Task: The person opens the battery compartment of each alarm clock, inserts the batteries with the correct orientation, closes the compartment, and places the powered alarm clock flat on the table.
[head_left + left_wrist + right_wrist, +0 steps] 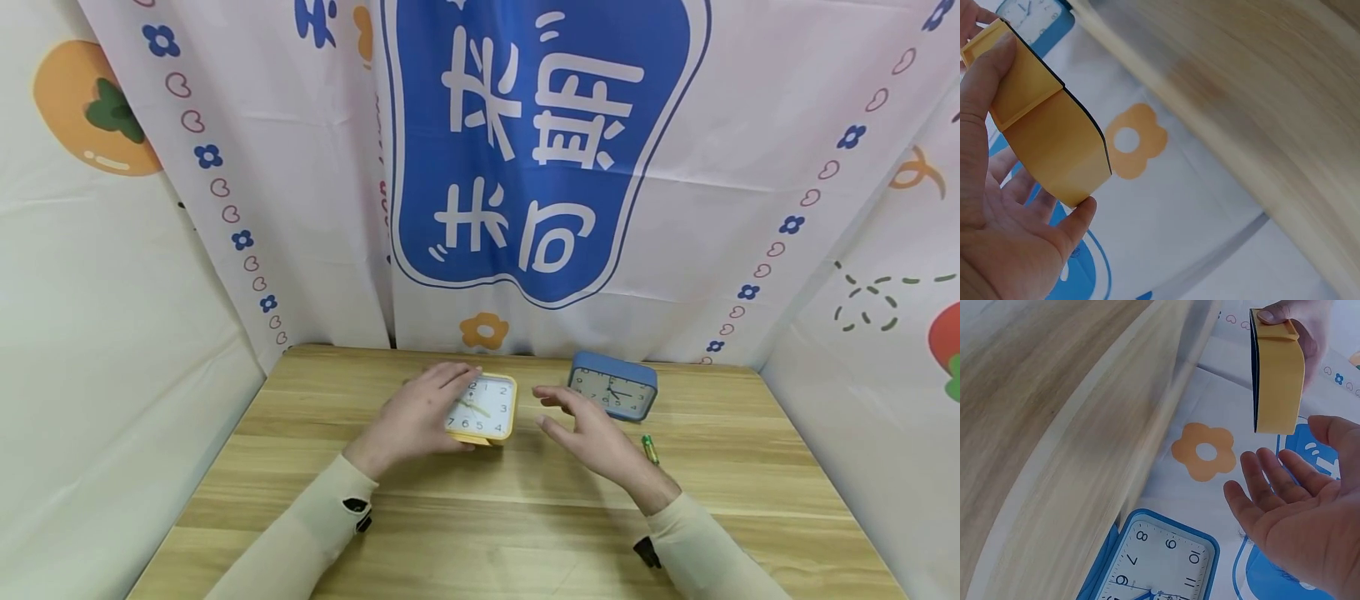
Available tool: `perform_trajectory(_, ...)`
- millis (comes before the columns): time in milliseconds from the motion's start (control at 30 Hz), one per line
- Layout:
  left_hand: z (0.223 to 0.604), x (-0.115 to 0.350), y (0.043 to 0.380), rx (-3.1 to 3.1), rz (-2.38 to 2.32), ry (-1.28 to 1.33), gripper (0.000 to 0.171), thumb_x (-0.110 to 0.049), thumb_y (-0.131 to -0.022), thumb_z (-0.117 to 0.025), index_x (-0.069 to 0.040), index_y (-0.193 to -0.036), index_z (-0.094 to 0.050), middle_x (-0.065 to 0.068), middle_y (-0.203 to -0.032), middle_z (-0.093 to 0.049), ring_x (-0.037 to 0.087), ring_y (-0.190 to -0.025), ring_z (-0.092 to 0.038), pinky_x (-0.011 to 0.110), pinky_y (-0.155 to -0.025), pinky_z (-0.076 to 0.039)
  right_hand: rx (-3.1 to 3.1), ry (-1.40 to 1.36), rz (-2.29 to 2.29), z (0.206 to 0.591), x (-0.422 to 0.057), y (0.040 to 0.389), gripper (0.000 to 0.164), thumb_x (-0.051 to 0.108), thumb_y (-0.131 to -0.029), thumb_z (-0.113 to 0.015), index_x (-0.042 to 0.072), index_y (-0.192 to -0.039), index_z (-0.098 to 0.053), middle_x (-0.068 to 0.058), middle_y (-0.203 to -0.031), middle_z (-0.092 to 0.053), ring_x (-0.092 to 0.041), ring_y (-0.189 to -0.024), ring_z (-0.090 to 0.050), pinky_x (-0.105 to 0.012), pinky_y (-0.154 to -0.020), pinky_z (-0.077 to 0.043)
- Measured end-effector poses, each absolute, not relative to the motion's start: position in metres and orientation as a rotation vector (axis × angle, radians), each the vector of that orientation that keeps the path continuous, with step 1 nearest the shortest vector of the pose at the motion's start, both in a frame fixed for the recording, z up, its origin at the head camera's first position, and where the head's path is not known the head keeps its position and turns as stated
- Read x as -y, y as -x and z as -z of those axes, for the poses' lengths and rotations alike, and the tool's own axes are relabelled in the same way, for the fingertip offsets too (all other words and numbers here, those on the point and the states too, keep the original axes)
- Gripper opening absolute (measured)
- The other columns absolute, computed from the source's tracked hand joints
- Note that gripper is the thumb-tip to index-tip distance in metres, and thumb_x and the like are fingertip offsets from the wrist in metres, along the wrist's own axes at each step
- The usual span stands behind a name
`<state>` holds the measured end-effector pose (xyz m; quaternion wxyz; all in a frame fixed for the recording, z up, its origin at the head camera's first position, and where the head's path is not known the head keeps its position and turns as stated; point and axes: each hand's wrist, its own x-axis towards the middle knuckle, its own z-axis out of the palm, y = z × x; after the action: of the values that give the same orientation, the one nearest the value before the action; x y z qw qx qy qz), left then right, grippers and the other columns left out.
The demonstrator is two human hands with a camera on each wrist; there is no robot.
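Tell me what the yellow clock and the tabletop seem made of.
Yellow clock: probably satin plastic; its casing looks smooth and evenly coloured, with rounded corners. Tabletop: wood or wood-look laminate, low sheen; grain streaks show, but either could fit.

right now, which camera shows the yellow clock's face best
The head view, because the yellow clock's face is turned toward that camera, though the left hand covers its left part. Both wrist views show the clock's yellow casing, not the face.
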<state>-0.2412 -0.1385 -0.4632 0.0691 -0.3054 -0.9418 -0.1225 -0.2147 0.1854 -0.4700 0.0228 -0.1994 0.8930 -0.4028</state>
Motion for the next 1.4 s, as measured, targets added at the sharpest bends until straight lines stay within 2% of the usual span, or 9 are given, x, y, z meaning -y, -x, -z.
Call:
perform_trajectory(300,0.460,0.129,0.232,2.763,0.302,0.977,0.126,-0.052,-0.074,-0.114,-0.014,-0.177,-0.052,0.011,-0.176,-0.061,0.037,-0.164,-0.059,0.066,-0.129,-0.059,-2.691,0.603,1.342,0.469,-0.181,0.216,0.054,0.024,-0.120,-0.069,0.002,-0.168,-0.059,-0.022,-0.172,-0.063,-0.046,-0.154,-0.067,-0.069,-0.133,-0.053)
perform_trajectory(533,0.459,0.123,0.226,2.693,0.246,1.034,0.121,-0.054,-0.076,-0.112,-0.012,-0.174,-0.055,0.008,-0.173,-0.063,0.035,-0.161,-0.061,0.059,-0.134,-0.056,-2.534,0.571,1.467,0.471,-0.179,0.217,0.062,0.029,-0.120,-0.071,-0.001,-0.171,-0.054,-0.025,-0.172,-0.061,-0.049,-0.157,-0.063,-0.063,-0.134,-0.055)
perform_trajectory(733,0.458,0.116,0.221,2.656,0.227,1.067,0.117,-0.056,-0.078,-0.110,-0.013,-0.173,-0.056,0.006,-0.172,-0.065,0.033,-0.160,-0.063,0.057,-0.137,-0.053,-2.511,0.545,1.461,0.470,-0.176,0.217,0.062,0.032,-0.120,-0.071,0.001,-0.171,-0.054,-0.023,-0.168,-0.065,-0.047,-0.154,-0.067,-0.060,-0.128,-0.061)
perform_trajectory(867,0.457,0.113,0.219,2.643,0.216,1.076,0.116,-0.056,-0.078,-0.110,-0.014,-0.173,-0.056,0.006,-0.173,-0.064,0.032,-0.161,-0.062,0.058,-0.138,-0.053,-2.454,0.509,1.494,0.469,-0.175,0.217,0.061,0.031,-0.120,-0.071,0.001,-0.171,-0.054,-0.024,-0.163,-0.067,-0.042,-0.147,-0.072,-0.052,-0.120,-0.067)
perform_trajectory(933,0.457,0.112,0.218,2.640,0.213,1.078,0.117,-0.056,-0.078,-0.110,-0.015,-0.174,-0.056,0.005,-0.173,-0.064,0.031,-0.161,-0.062,0.058,-0.138,-0.052,-2.405,0.471,1.539,0.469,-0.174,0.216,0.061,0.028,-0.120,-0.071,0.000,-0.171,-0.053,-0.025,-0.160,-0.067,-0.039,-0.143,-0.075,-0.044,-0.113,-0.071)
perform_trajectory(1100,0.457,0.110,0.215,2.649,0.214,1.072,0.119,-0.055,-0.078,-0.110,-0.016,-0.175,-0.053,0.005,-0.175,-0.061,0.031,-0.163,-0.060,0.059,-0.139,-0.051,-2.287,0.383,1.673,0.468,-0.172,0.215,0.060,0.020,-0.119,-0.072,-0.005,-0.169,-0.052,-0.029,-0.156,-0.064,-0.037,-0.140,-0.077,-0.029,-0.104,-0.072)
perform_trajectory(1400,0.458,0.111,0.214,2.673,0.306,1.100,0.124,-0.053,-0.080,-0.110,-0.017,-0.180,-0.046,0.008,-0.181,-0.054,0.035,-0.168,-0.054,0.062,-0.141,-0.046,-2.233,0.316,1.747,0.466,-0.175,0.214,0.061,0.020,-0.118,-0.073,-0.004,-0.171,-0.052,-0.030,-0.160,-0.061,-0.035,-0.142,-0.076,-0.027,-0.104,-0.072)
